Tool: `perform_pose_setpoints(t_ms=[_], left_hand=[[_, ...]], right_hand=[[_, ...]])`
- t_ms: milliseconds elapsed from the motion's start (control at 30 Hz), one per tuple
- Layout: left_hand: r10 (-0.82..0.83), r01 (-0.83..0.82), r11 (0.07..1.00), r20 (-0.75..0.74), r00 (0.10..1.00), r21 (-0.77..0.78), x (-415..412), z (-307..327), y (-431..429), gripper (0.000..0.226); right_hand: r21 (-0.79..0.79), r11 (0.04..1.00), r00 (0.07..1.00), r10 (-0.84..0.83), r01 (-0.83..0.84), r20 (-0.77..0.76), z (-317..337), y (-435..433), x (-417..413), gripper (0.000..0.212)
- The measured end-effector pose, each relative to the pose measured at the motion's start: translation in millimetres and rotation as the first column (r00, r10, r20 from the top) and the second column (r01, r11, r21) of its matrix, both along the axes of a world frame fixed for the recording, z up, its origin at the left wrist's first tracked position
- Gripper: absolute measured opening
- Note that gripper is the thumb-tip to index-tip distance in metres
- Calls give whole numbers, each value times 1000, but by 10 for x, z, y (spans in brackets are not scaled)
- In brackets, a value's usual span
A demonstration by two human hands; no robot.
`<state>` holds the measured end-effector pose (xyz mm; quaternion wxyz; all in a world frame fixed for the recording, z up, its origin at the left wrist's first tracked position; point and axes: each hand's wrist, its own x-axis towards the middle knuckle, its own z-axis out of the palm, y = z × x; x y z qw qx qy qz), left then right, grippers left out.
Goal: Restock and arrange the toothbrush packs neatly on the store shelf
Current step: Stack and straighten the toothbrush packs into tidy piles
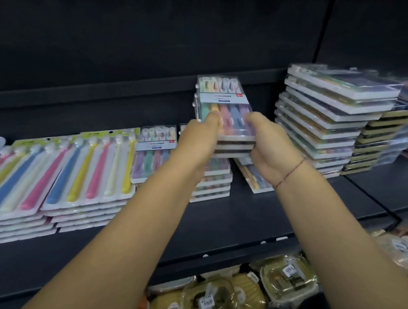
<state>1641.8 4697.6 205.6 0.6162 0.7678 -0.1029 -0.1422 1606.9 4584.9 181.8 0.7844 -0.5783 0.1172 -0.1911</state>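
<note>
Both hands are on one bundle [223, 99] of flat multi-brush packs. My left hand [200, 139] grips the near-left corner with the thumb on top. My right hand [270, 147] grips the near-right corner, thumb over the clear front and fingers curled under. The bundle is in the air, far end tipped up, right above the short stack [217, 182] of the same kind of pack on the shelf [266, 221]. It is not resting on that stack. Progress looks like mid-task to me. The shelf already carries a lot. On the left are two stacks of long packs [93, 169], with bright brushes side by side, fairly squared. Just beside them a small pack [153, 155] tops a low pile, and the short stack sits under my hands. To the right a tall stack [324, 120] leans, its layers stepped rather than flush, and a gold-edged stack [369, 144] touches it. More packs lie further right, too blurred to say what they are. What's left, as I judge it, is to set this bundle on the short stack and square the edges. One loose pack [252, 180] lies askew on the shelf below my right hand and needs stacking. The tall stack also needs straightening. There is bare shelf in front, near the edge. Wrapped goods [283, 277] on the lower shelf are not part of this.
</note>
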Motion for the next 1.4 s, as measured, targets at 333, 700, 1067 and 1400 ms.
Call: perform_pose_setpoints(t_ms=[333, 700, 1067, 1400], left_hand=[[123, -124, 992, -79, 989, -4, 208, 22, 974, 29], [37, -49, 993, -111, 993, -104, 253, -192, 1188, 48], [-63, -161, 905, 499, 864, 393, 253, -865, 1486, 58], [163, -403, 873, 615, 771, 275, 390, -1170, 1353, 57]], right_hand=[[14, 996, 979, 86, -85, -183, -61, 967, 462, 19], [-175, 974, 976, 114, -147, -184, -143, 992, 608, 58], [-933, 286, 976, 36, -217, -216, -520, 458, 209, 84], [-987, 146, 995, -80, 73, 62, -688, 537, 259, 39]])
